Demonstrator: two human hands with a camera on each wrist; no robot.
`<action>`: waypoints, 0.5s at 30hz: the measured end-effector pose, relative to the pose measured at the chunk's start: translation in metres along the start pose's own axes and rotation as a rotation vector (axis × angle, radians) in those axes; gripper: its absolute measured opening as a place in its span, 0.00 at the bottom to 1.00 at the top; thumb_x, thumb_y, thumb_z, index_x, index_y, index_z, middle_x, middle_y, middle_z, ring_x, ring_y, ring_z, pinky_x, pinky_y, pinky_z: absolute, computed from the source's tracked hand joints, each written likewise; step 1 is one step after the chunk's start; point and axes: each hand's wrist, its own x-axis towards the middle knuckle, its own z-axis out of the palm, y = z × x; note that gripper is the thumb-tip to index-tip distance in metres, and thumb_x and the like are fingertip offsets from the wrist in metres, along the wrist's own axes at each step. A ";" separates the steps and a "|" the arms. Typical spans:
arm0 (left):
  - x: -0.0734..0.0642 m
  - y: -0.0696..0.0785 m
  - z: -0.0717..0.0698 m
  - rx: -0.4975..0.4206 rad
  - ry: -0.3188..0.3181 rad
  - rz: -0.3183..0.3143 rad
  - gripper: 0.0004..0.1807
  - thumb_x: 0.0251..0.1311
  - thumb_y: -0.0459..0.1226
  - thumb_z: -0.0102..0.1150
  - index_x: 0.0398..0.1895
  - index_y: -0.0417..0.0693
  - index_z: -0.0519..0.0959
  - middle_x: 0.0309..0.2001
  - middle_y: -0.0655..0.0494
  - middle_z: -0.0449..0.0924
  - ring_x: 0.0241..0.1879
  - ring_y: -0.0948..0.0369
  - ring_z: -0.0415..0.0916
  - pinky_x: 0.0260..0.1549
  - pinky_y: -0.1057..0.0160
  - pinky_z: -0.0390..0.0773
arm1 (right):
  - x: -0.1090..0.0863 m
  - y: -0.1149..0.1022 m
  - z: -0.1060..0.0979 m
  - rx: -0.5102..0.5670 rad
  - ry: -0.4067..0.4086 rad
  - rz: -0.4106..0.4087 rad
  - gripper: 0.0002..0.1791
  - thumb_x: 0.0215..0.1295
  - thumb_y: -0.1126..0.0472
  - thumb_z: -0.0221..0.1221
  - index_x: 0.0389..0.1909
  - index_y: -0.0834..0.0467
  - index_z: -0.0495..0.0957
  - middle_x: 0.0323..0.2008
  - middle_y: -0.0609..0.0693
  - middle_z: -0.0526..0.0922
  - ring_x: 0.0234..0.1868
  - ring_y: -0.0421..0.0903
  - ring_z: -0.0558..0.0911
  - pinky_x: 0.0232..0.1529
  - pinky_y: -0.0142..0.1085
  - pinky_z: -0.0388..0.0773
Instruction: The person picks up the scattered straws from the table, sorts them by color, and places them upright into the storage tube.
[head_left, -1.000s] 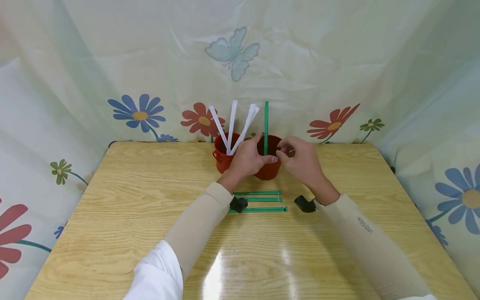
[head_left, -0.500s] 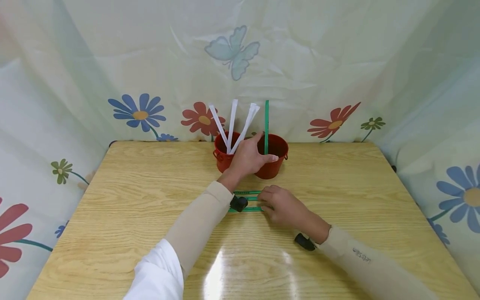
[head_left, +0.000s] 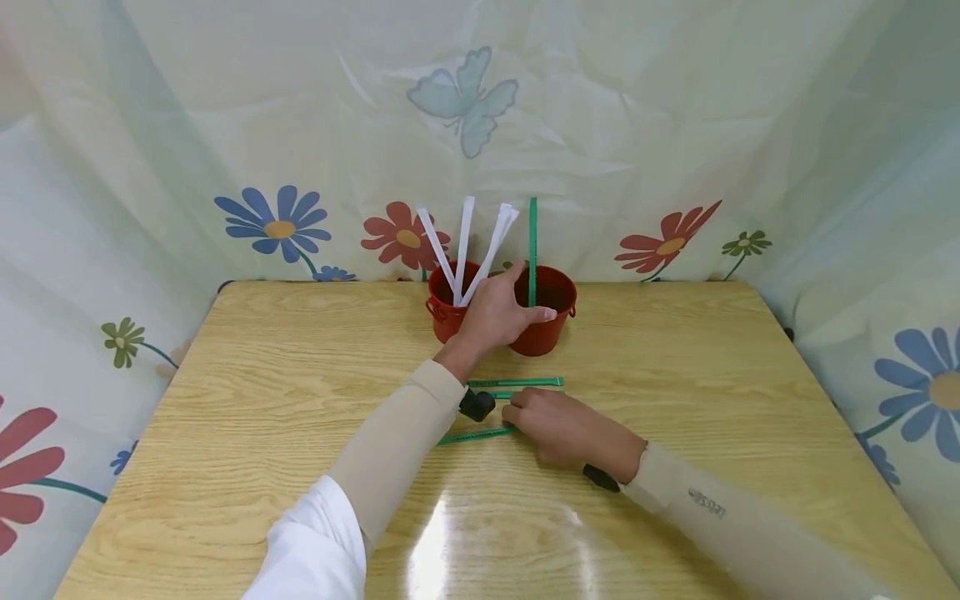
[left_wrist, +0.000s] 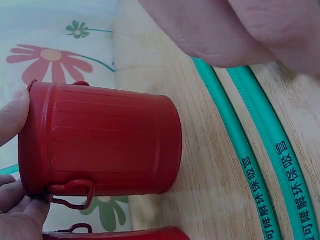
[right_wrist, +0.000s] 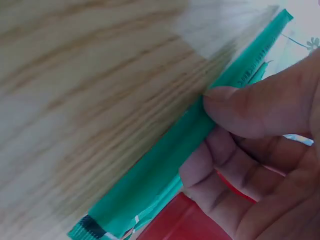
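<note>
My left hand [head_left: 498,310] grips the rim of the right-hand red bucket [head_left: 542,337], its thumb and fingers on opposite sides in the left wrist view. One green paper-wrapped straw [head_left: 533,237] stands upright in that bucket. Lower on the table, my right hand [head_left: 558,427] pinches another green wrapped straw [right_wrist: 150,172] between thumb and fingertips. This straw slants leftward under the left forearm in the head view. Two more green wrapped straws, a far one [head_left: 525,382] and a nearer one [head_left: 501,395], lie crosswise beyond it, partly covered by hand and arm.
A second red bucket [head_left: 445,323] stands against the left hand, holding several white wrapped straws [head_left: 463,242]. Black wrist cameras sit under both wrists. Behind the wooden table [head_left: 300,400] hangs a flowered curtain [head_left: 585,125].
My right hand has moved from the bucket's rim down to the green straws and now pinches the nearest one, which has shifted left and tilted. The left hand has stayed on the bucket.
</note>
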 end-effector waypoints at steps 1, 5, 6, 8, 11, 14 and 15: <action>0.000 0.000 0.000 -0.002 -0.001 0.002 0.50 0.53 0.53 0.71 0.76 0.48 0.58 0.70 0.50 0.70 0.67 0.55 0.72 0.63 0.57 0.76 | 0.000 0.000 -0.002 0.001 -0.017 -0.001 0.15 0.51 0.74 0.64 0.37 0.54 0.80 0.30 0.44 0.77 0.34 0.42 0.78 0.40 0.35 0.79; 0.000 0.002 -0.001 -0.005 -0.005 0.008 0.50 0.53 0.53 0.71 0.76 0.48 0.58 0.70 0.50 0.71 0.66 0.55 0.72 0.62 0.58 0.76 | -0.005 0.000 -0.006 0.003 -0.037 -0.020 0.16 0.49 0.75 0.66 0.36 0.53 0.82 0.31 0.44 0.79 0.34 0.42 0.79 0.39 0.34 0.80; 0.000 0.002 -0.001 -0.007 -0.002 0.011 0.50 0.53 0.53 0.71 0.76 0.47 0.58 0.70 0.50 0.71 0.66 0.55 0.72 0.62 0.57 0.76 | -0.007 0.001 -0.006 0.005 -0.034 -0.025 0.16 0.49 0.75 0.66 0.36 0.53 0.81 0.31 0.44 0.79 0.35 0.42 0.79 0.39 0.33 0.80; 0.000 0.002 -0.001 -0.006 0.002 0.013 0.50 0.53 0.53 0.71 0.76 0.47 0.58 0.70 0.50 0.71 0.66 0.55 0.72 0.62 0.57 0.76 | -0.011 0.004 -0.006 0.019 -0.025 -0.032 0.17 0.47 0.75 0.67 0.35 0.52 0.80 0.32 0.43 0.79 0.35 0.41 0.79 0.39 0.33 0.80; -0.001 0.001 -0.002 -0.002 0.001 0.014 0.50 0.53 0.53 0.71 0.76 0.47 0.58 0.70 0.50 0.70 0.66 0.55 0.72 0.62 0.57 0.76 | -0.019 0.011 -0.009 0.068 -0.014 -0.030 0.20 0.44 0.77 0.68 0.34 0.52 0.78 0.32 0.42 0.78 0.36 0.39 0.77 0.40 0.32 0.79; -0.001 0.000 -0.002 -0.007 0.000 0.003 0.50 0.53 0.53 0.71 0.76 0.47 0.58 0.70 0.51 0.69 0.67 0.55 0.71 0.62 0.57 0.76 | -0.027 0.020 -0.016 0.174 0.050 -0.021 0.20 0.44 0.81 0.63 0.31 0.53 0.76 0.29 0.42 0.75 0.33 0.36 0.72 0.37 0.29 0.74; -0.001 -0.001 -0.003 -0.009 0.002 0.002 0.50 0.53 0.53 0.71 0.76 0.47 0.58 0.71 0.51 0.69 0.67 0.55 0.71 0.62 0.57 0.76 | -0.029 0.023 -0.020 0.218 0.086 -0.020 0.20 0.45 0.82 0.62 0.30 0.53 0.75 0.28 0.42 0.74 0.32 0.35 0.70 0.36 0.28 0.72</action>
